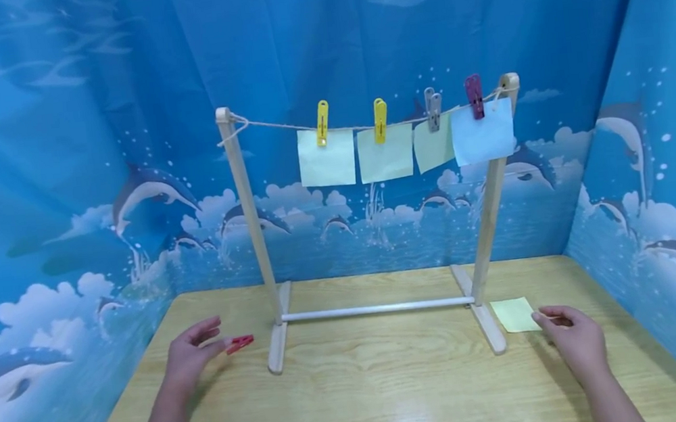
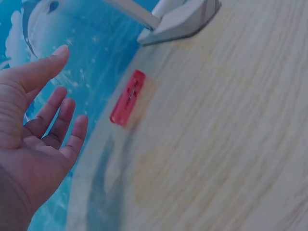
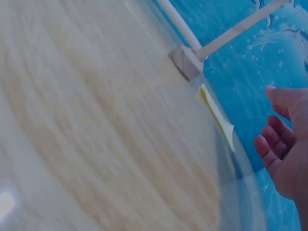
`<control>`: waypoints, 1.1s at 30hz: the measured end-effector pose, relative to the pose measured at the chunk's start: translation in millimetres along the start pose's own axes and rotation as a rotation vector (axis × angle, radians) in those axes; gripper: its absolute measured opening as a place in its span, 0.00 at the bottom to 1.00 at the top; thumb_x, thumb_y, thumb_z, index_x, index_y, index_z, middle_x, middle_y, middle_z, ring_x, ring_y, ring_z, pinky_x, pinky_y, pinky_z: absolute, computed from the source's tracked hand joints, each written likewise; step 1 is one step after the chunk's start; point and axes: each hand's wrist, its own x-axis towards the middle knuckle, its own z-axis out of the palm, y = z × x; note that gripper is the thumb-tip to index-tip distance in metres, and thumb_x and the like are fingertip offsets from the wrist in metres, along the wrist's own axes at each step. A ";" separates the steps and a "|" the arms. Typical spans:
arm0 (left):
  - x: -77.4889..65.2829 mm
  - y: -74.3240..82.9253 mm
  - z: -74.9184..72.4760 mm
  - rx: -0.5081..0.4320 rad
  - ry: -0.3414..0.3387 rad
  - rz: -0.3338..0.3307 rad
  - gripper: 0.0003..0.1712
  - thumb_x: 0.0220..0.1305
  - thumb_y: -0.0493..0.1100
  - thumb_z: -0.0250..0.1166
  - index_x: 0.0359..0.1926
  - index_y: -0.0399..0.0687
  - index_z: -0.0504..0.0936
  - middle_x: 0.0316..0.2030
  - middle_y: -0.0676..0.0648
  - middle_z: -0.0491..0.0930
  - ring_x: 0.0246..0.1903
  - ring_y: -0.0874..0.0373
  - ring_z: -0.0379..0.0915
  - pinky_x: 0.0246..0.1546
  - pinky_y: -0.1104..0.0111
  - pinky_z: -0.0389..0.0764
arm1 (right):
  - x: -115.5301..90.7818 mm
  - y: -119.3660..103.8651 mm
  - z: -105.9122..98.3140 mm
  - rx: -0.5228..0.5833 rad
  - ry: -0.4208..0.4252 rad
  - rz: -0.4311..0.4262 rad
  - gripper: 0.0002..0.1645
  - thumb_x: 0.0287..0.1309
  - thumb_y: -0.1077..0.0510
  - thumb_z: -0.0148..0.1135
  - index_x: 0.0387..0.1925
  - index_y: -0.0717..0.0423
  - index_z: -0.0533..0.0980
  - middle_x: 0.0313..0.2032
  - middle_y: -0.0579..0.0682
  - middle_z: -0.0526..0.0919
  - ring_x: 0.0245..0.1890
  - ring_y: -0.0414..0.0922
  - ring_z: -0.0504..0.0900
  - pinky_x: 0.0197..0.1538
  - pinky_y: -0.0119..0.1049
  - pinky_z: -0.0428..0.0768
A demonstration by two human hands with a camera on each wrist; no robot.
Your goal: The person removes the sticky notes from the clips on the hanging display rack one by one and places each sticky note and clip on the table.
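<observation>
A red clothespin (image 2: 128, 98) lies on the table at the left. My left hand (image 1: 191, 353) hovers beside it with fingers spread and loosely bent; the left wrist view shows a gap between them. On the right, a pale yellow paper square (image 1: 514, 315) lies by the stand's foot, one edge lifting in the right wrist view. My right hand (image 1: 574, 338) is close to its right corner, fingers relaxed and apart from the paper in the right wrist view. Several paper squares, such as a light blue one (image 1: 483, 134), hang from a string held by clothespins.
A wooden stand (image 1: 244, 199) with two posts and a white crossbar (image 1: 378, 309) carries the string. Its feet rest on the wood-grain table (image 1: 379, 383). A blue dolphin-print curtain (image 1: 358, 39) surrounds the back and sides.
</observation>
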 end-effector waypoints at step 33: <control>-31.0 99.1 22.3 -0.085 -0.055 0.309 0.37 0.58 0.50 0.72 0.66 0.45 0.72 0.58 0.41 0.73 0.55 0.55 0.73 0.48 0.75 0.78 | -34.0 -127.2 14.4 0.251 -0.279 -0.473 0.23 0.58 0.61 0.69 0.54 0.64 0.76 0.50 0.49 0.76 0.46 0.37 0.77 0.47 0.22 0.78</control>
